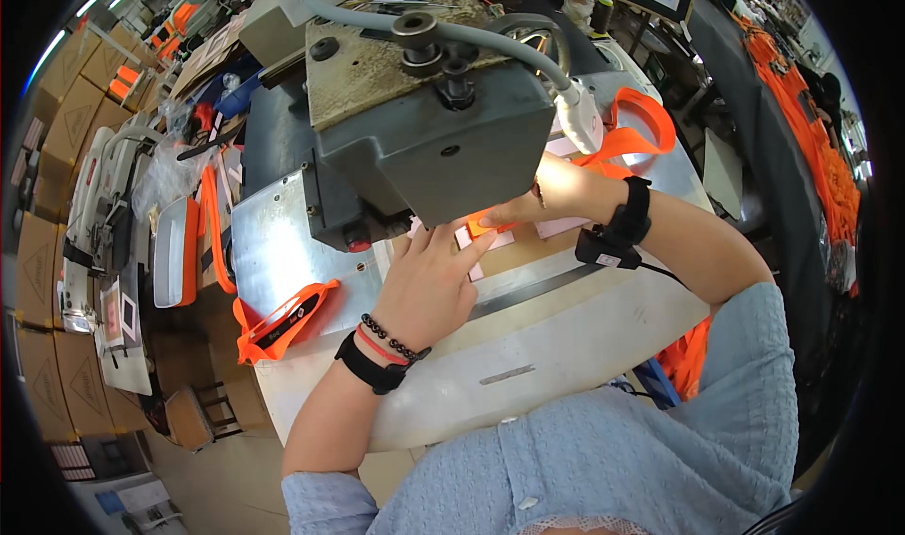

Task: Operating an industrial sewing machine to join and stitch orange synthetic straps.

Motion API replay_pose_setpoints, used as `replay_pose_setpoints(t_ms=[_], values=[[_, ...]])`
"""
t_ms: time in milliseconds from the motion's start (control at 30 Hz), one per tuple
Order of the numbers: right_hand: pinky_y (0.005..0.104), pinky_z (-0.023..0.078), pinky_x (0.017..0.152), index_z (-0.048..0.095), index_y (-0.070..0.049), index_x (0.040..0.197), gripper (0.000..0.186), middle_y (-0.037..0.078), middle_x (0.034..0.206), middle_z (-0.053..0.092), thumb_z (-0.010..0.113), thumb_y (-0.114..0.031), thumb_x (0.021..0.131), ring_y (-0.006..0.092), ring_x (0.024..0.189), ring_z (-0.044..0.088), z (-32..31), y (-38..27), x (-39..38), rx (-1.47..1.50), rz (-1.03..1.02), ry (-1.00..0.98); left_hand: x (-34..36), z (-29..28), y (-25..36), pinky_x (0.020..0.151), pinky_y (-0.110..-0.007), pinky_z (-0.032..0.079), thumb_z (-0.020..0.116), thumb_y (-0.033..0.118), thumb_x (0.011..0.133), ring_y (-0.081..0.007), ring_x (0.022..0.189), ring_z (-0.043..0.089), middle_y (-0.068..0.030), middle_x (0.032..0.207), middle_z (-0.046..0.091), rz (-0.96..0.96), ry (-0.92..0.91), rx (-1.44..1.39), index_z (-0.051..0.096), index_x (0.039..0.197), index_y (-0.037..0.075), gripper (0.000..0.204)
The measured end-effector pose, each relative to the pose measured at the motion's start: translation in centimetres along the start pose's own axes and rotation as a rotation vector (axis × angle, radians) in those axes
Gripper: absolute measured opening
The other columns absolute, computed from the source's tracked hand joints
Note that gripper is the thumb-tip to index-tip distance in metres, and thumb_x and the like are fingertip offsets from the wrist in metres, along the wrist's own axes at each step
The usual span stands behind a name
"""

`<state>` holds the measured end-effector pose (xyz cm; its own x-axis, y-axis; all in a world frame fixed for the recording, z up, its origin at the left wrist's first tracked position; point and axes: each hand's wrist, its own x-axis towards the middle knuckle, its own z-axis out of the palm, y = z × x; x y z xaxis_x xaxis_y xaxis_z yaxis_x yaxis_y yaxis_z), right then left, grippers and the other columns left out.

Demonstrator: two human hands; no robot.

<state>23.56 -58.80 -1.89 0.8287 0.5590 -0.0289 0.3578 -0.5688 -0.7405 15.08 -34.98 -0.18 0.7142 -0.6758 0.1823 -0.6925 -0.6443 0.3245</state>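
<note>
My left hand [426, 280] lies flat on the work surface with thumb and fingers apart, its fingertips beside a small orange strap piece [478, 224] at the sewing machine. From the right, my right hand [528, 207] reaches in with fingertips closed on that same orange piece; some of its fingers are hidden by the machine head. Around the piece show pale pink-white strips [497, 241] on a tan plate [537, 252]. The dark sewing machine head [443, 148] stands over both hands and covers the needle area.
An orange strap loop [641, 125] rises behind my right wrist. Another orange strap with a black label [283, 323] lies at the table's left edge. Left of it are an orange-and-white tray [174, 252] and stacked cartons [38, 271]. Orange straps [792, 92] cover a dark table at right.
</note>
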Motion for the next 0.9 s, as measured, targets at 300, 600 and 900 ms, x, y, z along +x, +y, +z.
replay_pose_setpoints(t_ms=[300, 600, 900], values=[[0.0416, 0.053, 0.072, 0.067, -0.002, 0.085, 0.039, 0.015, 0.079, 0.069, 0.082, -0.038, 0.079, 0.0307, 0.076, 0.068, -0.3, -1.0, -0.5, -0.065, 0.052, -0.020, -0.7, -1.9, 0.3, 0.088, -0.042, 0.051, 0.057, -0.001, 0.079, -0.0375, 0.105, 0.058, -0.0198, 0.116, 0.058, -0.072, -0.012, -0.115, 0.060, 0.129, 0.005, 0.051], [0.0426, 0.054, 0.077, 0.067, -0.001, 0.088, 0.041, 0.019, 0.084, 0.070, 0.077, -0.041, 0.083, 0.0340, 0.085, 0.069, 0.2, -0.7, -0.2, -0.161, 0.096, -0.046, -0.6, -0.5, 1.2, 0.085, -0.044, 0.050, 0.061, 0.003, 0.077, -0.0325, 0.102, 0.058, -0.0171, 0.116, 0.056, -0.031, -0.067, 0.127, 0.059, 0.133, 0.009, 0.057], [0.0428, 0.052, 0.070, 0.069, 0.001, 0.088, 0.043, 0.018, 0.075, 0.068, 0.077, -0.042, 0.084, 0.0331, 0.074, 0.068, 0.6, 0.9, 0.1, -0.082, -0.011, -0.013, -0.6, 0.2, 1.7, 0.088, -0.043, 0.049, 0.063, 0.005, 0.074, -0.0315, 0.104, 0.057, -0.0159, 0.115, 0.054, -0.063, -0.047, 0.181, 0.056, 0.131, 0.004, 0.057]])
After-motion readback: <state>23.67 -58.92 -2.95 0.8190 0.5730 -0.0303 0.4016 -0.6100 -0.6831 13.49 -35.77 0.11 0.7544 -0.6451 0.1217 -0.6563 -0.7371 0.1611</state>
